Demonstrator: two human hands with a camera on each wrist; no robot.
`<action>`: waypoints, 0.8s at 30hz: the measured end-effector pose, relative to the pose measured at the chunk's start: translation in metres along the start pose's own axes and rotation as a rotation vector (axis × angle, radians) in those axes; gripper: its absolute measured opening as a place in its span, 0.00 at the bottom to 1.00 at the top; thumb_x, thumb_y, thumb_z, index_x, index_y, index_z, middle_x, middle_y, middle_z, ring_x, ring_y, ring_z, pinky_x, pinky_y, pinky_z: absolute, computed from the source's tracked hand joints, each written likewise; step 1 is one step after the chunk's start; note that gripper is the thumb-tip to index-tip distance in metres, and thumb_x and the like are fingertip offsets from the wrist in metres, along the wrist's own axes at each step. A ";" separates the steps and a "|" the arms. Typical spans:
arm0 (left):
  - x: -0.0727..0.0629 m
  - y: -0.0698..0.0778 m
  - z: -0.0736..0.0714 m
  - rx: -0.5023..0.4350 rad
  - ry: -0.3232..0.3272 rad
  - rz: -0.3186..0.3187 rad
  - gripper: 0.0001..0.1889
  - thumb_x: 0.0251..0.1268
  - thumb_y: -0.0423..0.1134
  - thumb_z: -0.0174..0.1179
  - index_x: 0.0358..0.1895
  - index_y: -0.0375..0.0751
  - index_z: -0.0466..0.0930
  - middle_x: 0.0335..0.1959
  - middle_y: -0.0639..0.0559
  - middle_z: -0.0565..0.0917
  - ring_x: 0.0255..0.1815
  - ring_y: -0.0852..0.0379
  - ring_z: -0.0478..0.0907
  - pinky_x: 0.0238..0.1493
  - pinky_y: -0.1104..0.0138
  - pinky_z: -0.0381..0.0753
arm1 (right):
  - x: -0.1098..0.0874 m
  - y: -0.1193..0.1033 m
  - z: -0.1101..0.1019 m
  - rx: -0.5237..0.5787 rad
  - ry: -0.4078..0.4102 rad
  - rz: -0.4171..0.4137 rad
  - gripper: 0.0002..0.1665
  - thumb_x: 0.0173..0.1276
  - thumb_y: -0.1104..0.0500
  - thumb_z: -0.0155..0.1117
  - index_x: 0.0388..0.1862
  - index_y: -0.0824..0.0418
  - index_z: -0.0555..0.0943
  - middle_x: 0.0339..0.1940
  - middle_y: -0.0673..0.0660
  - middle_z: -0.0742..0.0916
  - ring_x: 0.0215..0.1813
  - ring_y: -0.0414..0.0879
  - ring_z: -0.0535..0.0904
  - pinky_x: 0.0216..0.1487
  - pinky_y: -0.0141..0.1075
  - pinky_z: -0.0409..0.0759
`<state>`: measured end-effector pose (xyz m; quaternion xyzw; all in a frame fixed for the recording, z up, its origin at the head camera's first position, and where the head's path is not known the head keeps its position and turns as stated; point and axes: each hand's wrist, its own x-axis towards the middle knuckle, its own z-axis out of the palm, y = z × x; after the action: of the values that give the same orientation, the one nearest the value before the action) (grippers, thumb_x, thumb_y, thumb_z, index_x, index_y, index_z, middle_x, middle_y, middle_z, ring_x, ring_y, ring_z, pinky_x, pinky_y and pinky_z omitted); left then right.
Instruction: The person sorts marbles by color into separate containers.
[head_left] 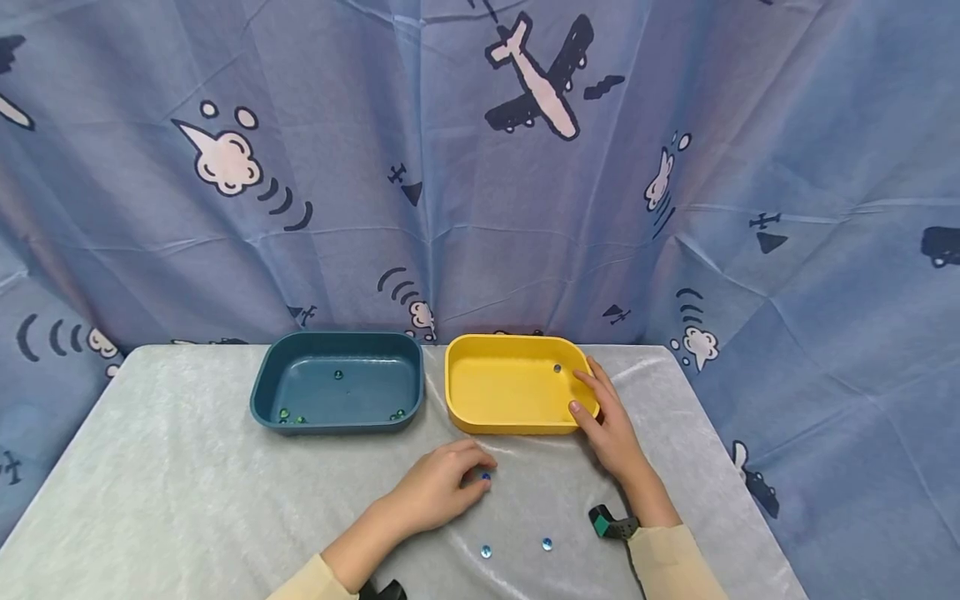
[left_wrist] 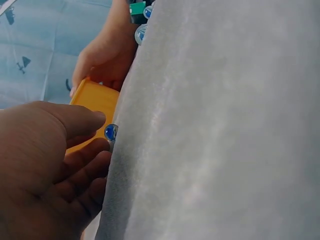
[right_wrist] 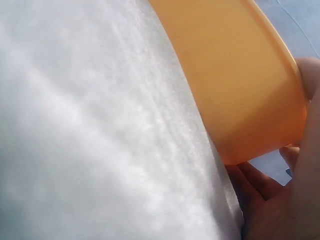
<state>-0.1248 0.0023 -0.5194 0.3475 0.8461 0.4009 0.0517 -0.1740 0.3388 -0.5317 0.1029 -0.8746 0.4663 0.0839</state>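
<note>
My left hand (head_left: 442, 487) is low over the table, thumb and forefinger on either side of a blue glass marble (head_left: 486, 477). In the left wrist view that marble (left_wrist: 110, 132) sits just ahead of the gap between the two fingertips. At the right end of the yellow tray (head_left: 517, 429), my right hand (head_left: 617, 433) grips the wall, thumb over the front corner and fingers along the side. The right wrist view shows fingers against the tray's outer wall (right_wrist: 235, 90). One small marble (head_left: 557, 368) lies inside this tray.
Left of the yellow tray stands a dark teal tray (head_left: 337, 427) holding several greenish marbles. Two light blue marbles, a left one (head_left: 486, 552) and a right one (head_left: 547, 544), lie nearer me on the grey cloth (head_left: 187, 483). A printed curtain (head_left: 337, 167) hangs behind the table.
</note>
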 end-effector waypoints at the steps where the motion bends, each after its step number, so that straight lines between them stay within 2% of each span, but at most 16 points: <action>1: 0.000 -0.001 0.000 0.002 -0.005 -0.005 0.10 0.77 0.38 0.71 0.56 0.46 0.90 0.47 0.60 0.85 0.41 0.68 0.78 0.46 0.72 0.81 | 0.000 0.000 0.000 0.001 0.000 0.000 0.32 0.83 0.58 0.64 0.82 0.60 0.72 0.93 0.53 0.56 0.90 0.60 0.50 0.86 0.63 0.52; 5: -0.001 -0.003 0.001 0.018 -0.022 -0.014 0.10 0.77 0.38 0.71 0.55 0.46 0.90 0.45 0.60 0.85 0.40 0.68 0.77 0.44 0.72 0.81 | 0.000 0.000 0.001 -0.004 0.000 0.001 0.32 0.84 0.57 0.64 0.82 0.59 0.72 0.93 0.53 0.56 0.90 0.59 0.50 0.87 0.55 0.51; 10: -0.001 -0.004 0.002 0.053 -0.036 -0.015 0.09 0.77 0.38 0.70 0.55 0.47 0.90 0.46 0.61 0.84 0.41 0.68 0.75 0.45 0.72 0.80 | 0.000 0.000 0.001 -0.001 -0.001 0.000 0.32 0.84 0.57 0.64 0.82 0.59 0.72 0.93 0.53 0.56 0.90 0.60 0.50 0.86 0.59 0.52; 12: -0.001 -0.005 0.003 0.073 -0.035 -0.008 0.09 0.78 0.38 0.70 0.55 0.47 0.90 0.46 0.61 0.84 0.41 0.68 0.75 0.46 0.72 0.80 | 0.000 0.000 0.001 0.000 -0.002 0.001 0.32 0.83 0.57 0.64 0.83 0.59 0.72 0.93 0.54 0.56 0.90 0.60 0.50 0.87 0.57 0.52; 15: -0.002 -0.005 0.004 0.095 -0.027 0.007 0.08 0.78 0.39 0.70 0.54 0.48 0.90 0.47 0.61 0.84 0.43 0.68 0.76 0.47 0.71 0.81 | 0.000 0.000 0.001 -0.003 -0.003 0.001 0.32 0.83 0.58 0.64 0.83 0.59 0.72 0.93 0.53 0.56 0.90 0.60 0.51 0.87 0.49 0.52; 17: -0.002 -0.005 0.005 0.105 -0.019 0.018 0.07 0.78 0.38 0.70 0.54 0.49 0.90 0.47 0.61 0.84 0.44 0.67 0.77 0.50 0.70 0.82 | -0.001 0.000 0.002 -0.006 -0.001 0.003 0.32 0.83 0.58 0.64 0.83 0.59 0.72 0.93 0.53 0.56 0.90 0.60 0.51 0.87 0.40 0.52; 21: -0.002 -0.007 0.006 0.113 -0.012 0.040 0.07 0.79 0.38 0.69 0.53 0.50 0.91 0.49 0.61 0.85 0.49 0.65 0.80 0.54 0.68 0.84 | 0.000 0.000 0.002 -0.005 0.005 -0.002 0.32 0.83 0.58 0.65 0.83 0.59 0.72 0.93 0.53 0.56 0.90 0.60 0.51 0.80 0.24 0.52; 24: -0.002 -0.007 0.006 0.124 -0.010 0.057 0.07 0.79 0.38 0.69 0.53 0.50 0.91 0.49 0.61 0.86 0.53 0.64 0.82 0.58 0.66 0.84 | 0.000 0.000 0.002 -0.001 0.009 -0.002 0.32 0.83 0.58 0.65 0.83 0.59 0.72 0.93 0.53 0.57 0.90 0.60 0.52 0.77 0.19 0.51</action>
<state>-0.1250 0.0017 -0.5293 0.3761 0.8587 0.3473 0.0230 -0.1741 0.3375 -0.5329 0.1018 -0.8745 0.4660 0.0882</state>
